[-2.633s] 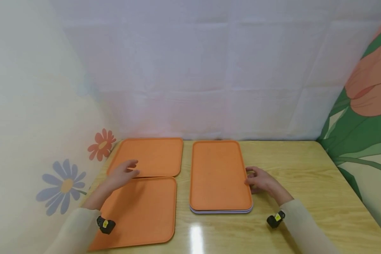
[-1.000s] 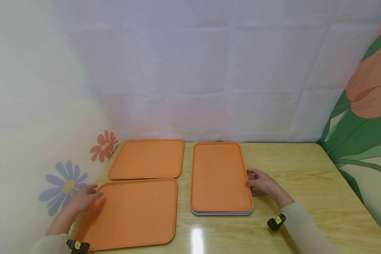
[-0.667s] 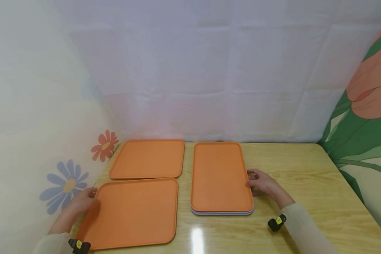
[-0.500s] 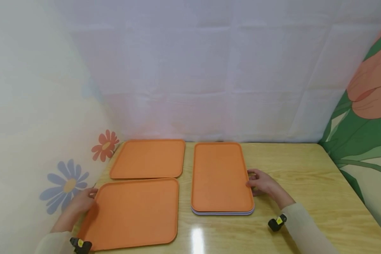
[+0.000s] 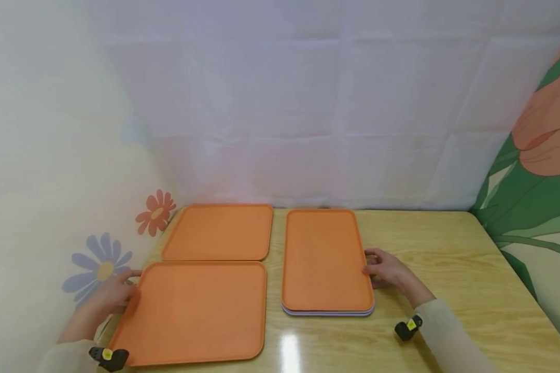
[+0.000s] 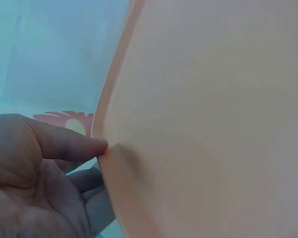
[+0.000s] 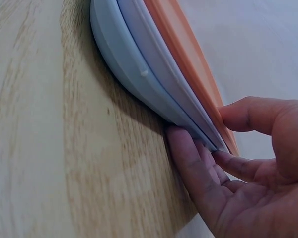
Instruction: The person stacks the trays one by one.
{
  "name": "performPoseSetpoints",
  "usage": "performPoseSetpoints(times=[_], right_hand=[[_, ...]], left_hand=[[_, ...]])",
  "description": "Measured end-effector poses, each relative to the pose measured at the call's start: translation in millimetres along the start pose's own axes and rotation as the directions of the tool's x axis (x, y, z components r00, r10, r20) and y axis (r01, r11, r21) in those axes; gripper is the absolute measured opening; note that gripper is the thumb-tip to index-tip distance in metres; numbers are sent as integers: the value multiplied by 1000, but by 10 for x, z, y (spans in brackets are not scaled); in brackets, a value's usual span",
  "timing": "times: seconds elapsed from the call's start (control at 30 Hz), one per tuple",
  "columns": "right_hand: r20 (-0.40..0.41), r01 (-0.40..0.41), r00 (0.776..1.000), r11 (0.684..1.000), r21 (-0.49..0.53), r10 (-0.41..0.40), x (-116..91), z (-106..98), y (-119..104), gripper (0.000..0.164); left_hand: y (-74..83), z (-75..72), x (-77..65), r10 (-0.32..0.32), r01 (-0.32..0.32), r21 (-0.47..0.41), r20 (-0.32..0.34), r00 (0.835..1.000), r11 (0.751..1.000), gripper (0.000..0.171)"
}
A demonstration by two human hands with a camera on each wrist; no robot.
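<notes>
Edges pinched

Head: on bench (image 5: 420, 233), near tray (image 5: 196, 313) at seven o'clock, left hand (image 5: 113, 295) at its ten; tray stack (image 5: 326, 259) at five, right hand (image 5: 387, 268) at its three. Left wrist: left hand clamped on near tray's edge. Right wrist: right hand clamped on tray stack, orange uppermost.

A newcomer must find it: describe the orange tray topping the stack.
On the wooden table, find the stack the right hand grips. The orange tray tops it, running front to back, the only orange one with paler trays visible beneath.
</notes>
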State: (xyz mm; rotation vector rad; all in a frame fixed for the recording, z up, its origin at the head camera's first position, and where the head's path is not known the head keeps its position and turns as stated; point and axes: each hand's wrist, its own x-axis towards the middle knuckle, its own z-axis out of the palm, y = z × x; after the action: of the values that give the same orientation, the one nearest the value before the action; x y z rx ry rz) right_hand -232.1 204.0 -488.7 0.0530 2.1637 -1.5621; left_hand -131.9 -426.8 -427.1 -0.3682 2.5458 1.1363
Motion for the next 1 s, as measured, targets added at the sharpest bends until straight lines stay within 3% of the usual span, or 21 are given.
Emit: performPoseSetpoints(times=[0.1, 0.23, 0.47, 0.7, 0.8, 1.0], right_hand=[[-1, 4, 1000, 1000, -4, -4, 2, -3, -3, 68], [6, 18, 1000, 1000, -2, -18, 6, -21, 18, 68], [-7, 69, 998, 997, 18, -69, -45, -25, 27, 63], [-119, 146, 982, 989, -11, -146, -154, -27, -17, 50], [-178, 215, 959, 976, -37, -218, -213, -42, -46, 44], [-256, 283, 927, 959, 0, -274, -299, -5, -127, 38]], left_hand=[[47, -59, -27, -7, 8, -31, 34, 999, 1000, 57], [98, -129, -54, 30, -27, -55, 41, 999, 998, 57], [219, -208, -168, 120, -120, -54, -7, 993, 991, 59], [206, -227, -203, 126, -130, -105, -42, 991, 986, 63], [170, -209, -204, 156, -165, -161, -67, 986, 973, 64], [176, -74, -202, 214, -252, -320, -150, 965, 913, 66]])
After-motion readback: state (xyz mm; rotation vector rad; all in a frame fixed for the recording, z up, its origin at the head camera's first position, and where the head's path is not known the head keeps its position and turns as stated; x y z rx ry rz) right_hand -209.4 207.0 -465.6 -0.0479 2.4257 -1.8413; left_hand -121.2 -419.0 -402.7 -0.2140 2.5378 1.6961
